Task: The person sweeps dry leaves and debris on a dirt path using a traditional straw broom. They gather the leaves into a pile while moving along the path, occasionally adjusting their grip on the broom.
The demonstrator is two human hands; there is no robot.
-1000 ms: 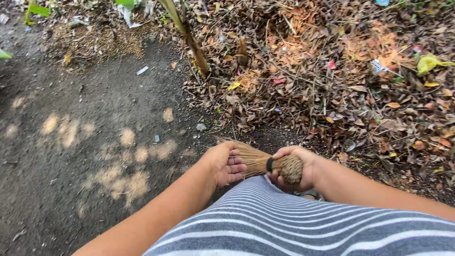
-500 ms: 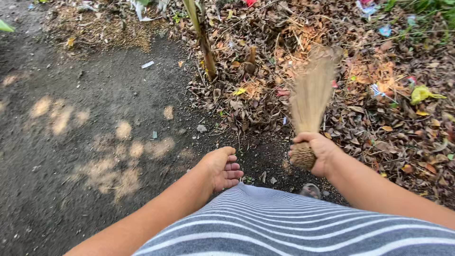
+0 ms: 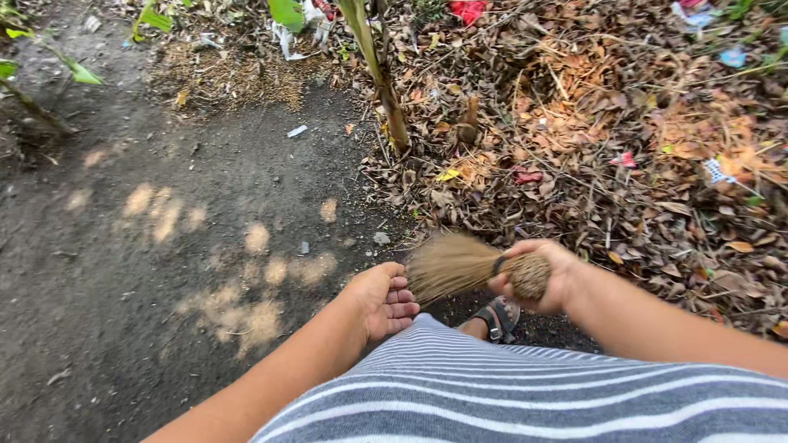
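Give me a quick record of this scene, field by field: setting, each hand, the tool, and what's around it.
Setting: outdoors, dark bare soil with sun flecks, beside a bed of dry brown leaves
Right hand: gripping the bound end of a stick broom
Left hand: open, palm up, fingertips at the broom's bristle end
Broom: roughly level, bristles pointing left, blurred
Nearby: thin plant stem upright at the leaf edge; sandalled foot under the broom
Litter: small white scrap on the soil
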